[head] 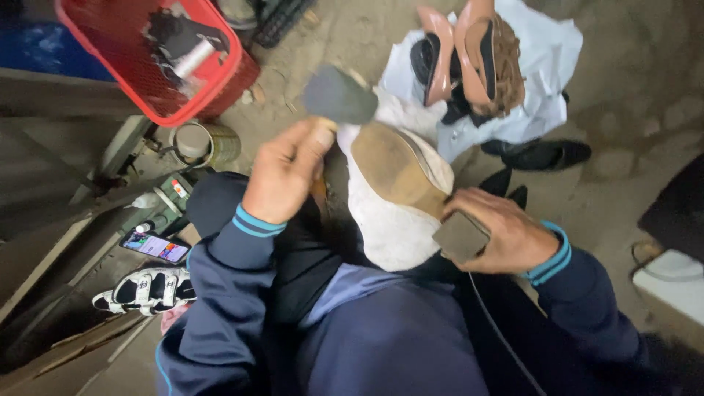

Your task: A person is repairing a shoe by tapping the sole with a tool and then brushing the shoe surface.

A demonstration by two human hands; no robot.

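- White shoe (400, 213) sole-up on your lap, tan sole (396, 167) facing you.
- Your right hand (499, 233): fingers gripping its block heel (460, 236).
- Your left hand (284, 172): fingers clenched on raised hammer (339, 95).
- Step looks like hammering the sole; next blow needs a steady shoe.

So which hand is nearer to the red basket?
Left. The left hand, holding a hammer, is just below the red basket; the right hand is far across.

Sole-up white shoe (392, 213), raised hammer (339, 95)
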